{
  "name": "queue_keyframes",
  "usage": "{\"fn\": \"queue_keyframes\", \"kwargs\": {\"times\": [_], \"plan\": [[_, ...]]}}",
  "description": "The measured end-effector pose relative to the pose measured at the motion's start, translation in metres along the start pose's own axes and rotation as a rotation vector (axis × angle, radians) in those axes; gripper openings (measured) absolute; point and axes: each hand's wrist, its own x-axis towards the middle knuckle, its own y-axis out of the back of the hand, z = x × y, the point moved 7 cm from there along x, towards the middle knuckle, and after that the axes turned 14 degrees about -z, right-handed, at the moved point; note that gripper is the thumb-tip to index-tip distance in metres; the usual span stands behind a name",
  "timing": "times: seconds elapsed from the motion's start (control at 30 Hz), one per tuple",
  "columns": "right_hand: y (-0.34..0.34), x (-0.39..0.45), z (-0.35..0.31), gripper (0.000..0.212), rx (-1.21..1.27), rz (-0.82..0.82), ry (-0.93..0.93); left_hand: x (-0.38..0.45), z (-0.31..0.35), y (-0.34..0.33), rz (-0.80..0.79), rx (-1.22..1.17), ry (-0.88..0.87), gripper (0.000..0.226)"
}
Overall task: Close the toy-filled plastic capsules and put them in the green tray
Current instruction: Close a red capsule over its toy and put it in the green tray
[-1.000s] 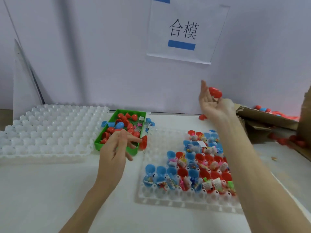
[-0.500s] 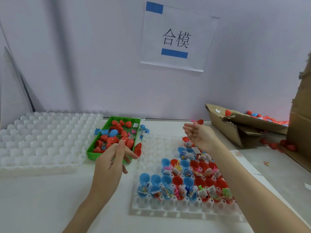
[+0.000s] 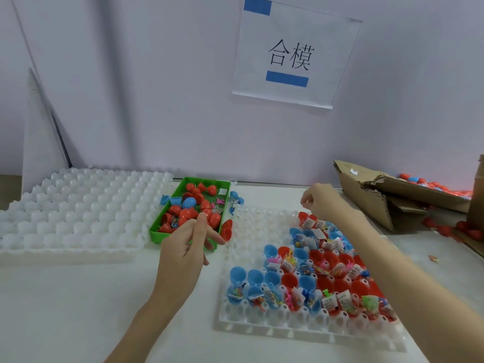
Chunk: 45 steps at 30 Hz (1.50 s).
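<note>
Dozens of open capsule halves, glossy blue and red plastic cups, stand in the moulded pockets of a translucent white holder nearest the viewer, most stuffed with tiny bright toys and folded paper slips. Left of it hovers the left hand, fingers loosely curled and pinching a thin pale stick between thumb and forefinger. Farther back, the right hand hangs over the holder's far corner with fingers curled downward; whether it grips anything cannot be told. Just beyond the left hand lies the green tray, a rigid rectangular box with a studded floor, holding smooth red capsules and 1 blue one. A second dimpled white holder sits left of it, its pockets bare. Everything rests on a matte white table. Torn corrugated cardboard lies at the right, and a paper sign with 2 blue bars hangs on the pale wall.
</note>
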Motion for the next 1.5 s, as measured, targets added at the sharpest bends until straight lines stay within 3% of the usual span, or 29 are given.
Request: {"fn": "queue_keyframes", "kwargs": {"times": [0.1, 0.27, 0.43, 0.6, 0.77, 0.97, 1.07, 1.17, 1.27, 1.37, 1.5], "plan": [[-0.009, 0.003, 0.002, 0.021, -0.139, -0.164, -0.015, 0.0, 0.0, 0.0, -0.005, 0.016, 0.001, 0.052], [-0.002, -0.002, -0.004, 0.019, -0.15, -0.081, 0.001, 0.0, -0.002, -0.001, -0.036, 0.075, 0.019, 0.049], [0.016, -0.011, -0.011, 0.017, -0.115, -0.041, -0.022, 0.001, 0.006, -0.015, -0.175, 0.218, -0.046, 0.011], [0.015, -0.015, -0.032, 0.015, -0.093, 0.01, 0.017, -0.004, 0.008, -0.027, -0.248, 0.29, -0.084, 0.02], [-0.001, -0.016, -0.047, 0.015, 0.015, -0.079, 0.063, -0.003, 0.004, -0.022, -0.23, 0.285, -0.053, 0.017], [-0.017, -0.04, -0.088, 0.012, 0.133, -0.151, 0.153, -0.004, 0.003, -0.033, -0.296, 0.221, -0.032, 0.038], [-0.025, -0.054, -0.119, 0.011, 0.143, -0.191, 0.218, -0.007, 0.006, -0.038, -0.304, 0.158, -0.04, 0.041], [-0.024, -0.064, -0.141, 0.022, 0.172, -0.218, 0.289, -0.006, 0.008, -0.032, -0.213, 0.124, -0.073, 0.025], [-0.007, -0.059, -0.132, 0.028, 0.306, -0.232, 0.285, -0.001, -0.002, -0.017, -0.113, -0.075, 0.026, 0.014], [0.002, -0.049, -0.104, 0.016, 0.141, -0.262, 0.24, 0.001, -0.011, -0.008, -0.048, -0.271, 0.126, 0.011], [-0.03, -0.05, -0.078, 0.02, 0.023, -0.414, 0.22, 0.001, -0.022, -0.012, -0.044, -0.52, 0.249, 0.017]]}}
